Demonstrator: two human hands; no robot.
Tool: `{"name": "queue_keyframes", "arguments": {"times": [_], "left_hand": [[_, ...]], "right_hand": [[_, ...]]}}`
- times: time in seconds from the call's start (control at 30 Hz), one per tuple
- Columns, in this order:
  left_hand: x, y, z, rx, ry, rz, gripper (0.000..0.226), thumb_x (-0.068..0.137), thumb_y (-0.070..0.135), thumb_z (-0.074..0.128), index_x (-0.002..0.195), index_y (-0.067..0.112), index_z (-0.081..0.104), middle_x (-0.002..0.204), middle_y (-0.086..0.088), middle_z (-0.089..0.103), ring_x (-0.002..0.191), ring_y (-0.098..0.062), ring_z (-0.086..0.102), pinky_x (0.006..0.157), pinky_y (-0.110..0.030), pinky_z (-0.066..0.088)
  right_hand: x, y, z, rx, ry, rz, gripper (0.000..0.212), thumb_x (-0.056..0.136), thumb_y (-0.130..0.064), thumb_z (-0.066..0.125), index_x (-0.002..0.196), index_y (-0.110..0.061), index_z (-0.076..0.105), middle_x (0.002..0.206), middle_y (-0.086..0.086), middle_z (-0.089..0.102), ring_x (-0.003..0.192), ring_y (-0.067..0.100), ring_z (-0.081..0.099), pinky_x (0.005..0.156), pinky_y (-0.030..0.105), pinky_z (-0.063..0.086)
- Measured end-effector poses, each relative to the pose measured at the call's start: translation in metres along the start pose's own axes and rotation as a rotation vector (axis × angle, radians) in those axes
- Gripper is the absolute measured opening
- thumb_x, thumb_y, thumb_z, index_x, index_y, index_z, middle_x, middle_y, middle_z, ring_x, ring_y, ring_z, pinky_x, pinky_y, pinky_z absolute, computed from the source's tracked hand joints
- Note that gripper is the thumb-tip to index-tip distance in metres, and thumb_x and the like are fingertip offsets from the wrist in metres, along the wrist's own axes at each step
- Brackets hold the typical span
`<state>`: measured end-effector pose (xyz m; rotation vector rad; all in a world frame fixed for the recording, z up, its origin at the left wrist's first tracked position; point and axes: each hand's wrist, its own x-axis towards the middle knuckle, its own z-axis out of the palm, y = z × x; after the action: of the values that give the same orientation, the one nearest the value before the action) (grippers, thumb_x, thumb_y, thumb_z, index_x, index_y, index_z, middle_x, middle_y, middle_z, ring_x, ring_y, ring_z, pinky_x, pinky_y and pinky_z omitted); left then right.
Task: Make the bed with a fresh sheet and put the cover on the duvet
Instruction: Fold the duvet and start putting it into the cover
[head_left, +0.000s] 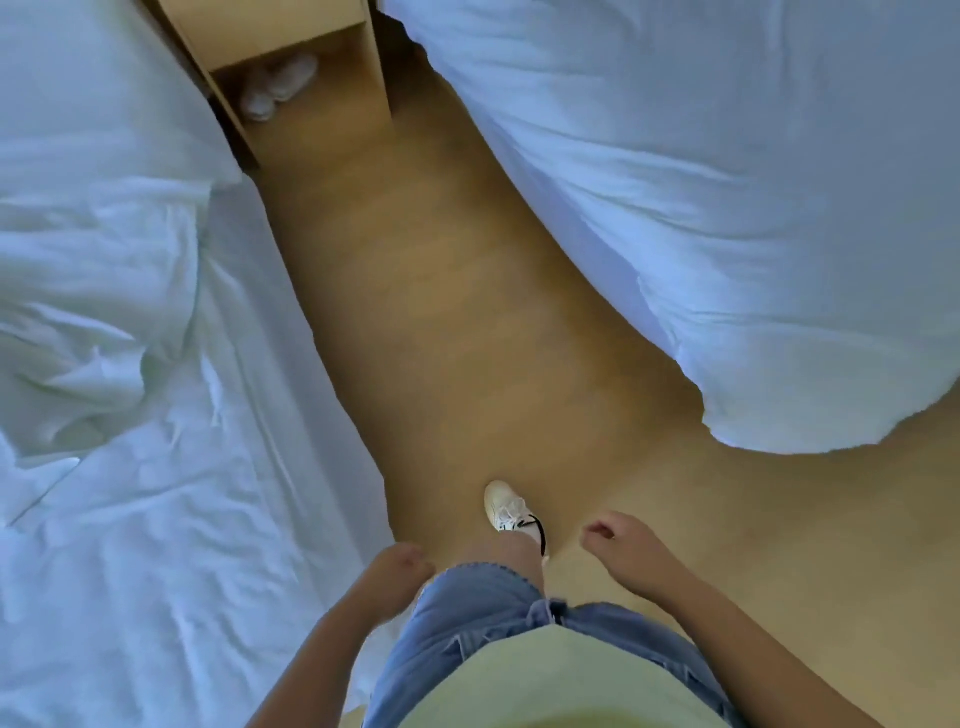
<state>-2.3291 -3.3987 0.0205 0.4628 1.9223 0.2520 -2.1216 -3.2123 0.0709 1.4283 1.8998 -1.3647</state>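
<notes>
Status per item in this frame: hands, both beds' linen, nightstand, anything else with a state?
left hand: loosely curled, holds nothing
right hand: loosely curled, holds nothing
left bedding: rumpled, bunched into folds
right bedding: spread, lightly creased, corner hanging over the floor
nightstand: open shelf, pale footwear inside, blurred
shoe: worn, on the floor between the beds

Your white shoe stands on the tan floor, in the aisle between two beds. The left bed carries a wrinkled white sheet, with a crumpled white bundle lying on it. A puffy white duvet overhangs the right bed's edge. At the aisle's far end, the nightstand holds white slippers on its low shelf.
</notes>
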Motion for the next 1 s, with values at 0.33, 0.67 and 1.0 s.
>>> {"name": "queue_keyframes", "arguments": {"times": [0.33, 0.67, 1.0], "left_hand": [[0.105, 0.084, -0.204, -0.350, 0.188, -0.143, 0.008, 0.095, 0.026, 0.052, 0.098, 0.019, 0.055, 0.098, 0.001, 0.055, 0.097, -0.018, 0.055, 0.086, -0.028, 0.043], [0.184, 0.082, -0.393, -0.944, 0.468, -0.474, 0.034, 0.092, 0.025, 0.059, 0.121, 0.007, 0.057, 0.116, -0.016, 0.060, 0.103, -0.029, 0.060, 0.094, -0.037, 0.048], [0.237, -0.027, -0.504, -1.326, 0.727, -0.677, 0.033, 0.092, 0.026, 0.059, 0.118, 0.006, 0.058, 0.118, -0.017, 0.060, 0.107, -0.032, 0.057, 0.098, -0.043, 0.045]], "right_hand": [[0.183, -0.234, -0.097, -0.281, -0.207, -0.115, 0.024, 0.098, -0.021, 0.047, 0.114, -0.008, 0.059, 0.117, 0.011, 0.062, 0.107, 0.021, 0.057, 0.068, 0.013, 0.037], [0.367, -0.531, -0.112, -0.711, -0.435, -0.377, 0.025, 0.096, -0.015, 0.048, 0.112, 0.003, 0.057, 0.090, 0.009, 0.054, 0.066, 0.012, 0.044, 0.051, 0.014, 0.032], [0.443, -0.751, 0.065, -1.087, -0.674, -0.635, 0.022, 0.093, -0.023, 0.049, 0.094, -0.002, 0.058, 0.082, 0.003, 0.053, 0.073, 0.017, 0.047, 0.062, 0.029, 0.034]]}}
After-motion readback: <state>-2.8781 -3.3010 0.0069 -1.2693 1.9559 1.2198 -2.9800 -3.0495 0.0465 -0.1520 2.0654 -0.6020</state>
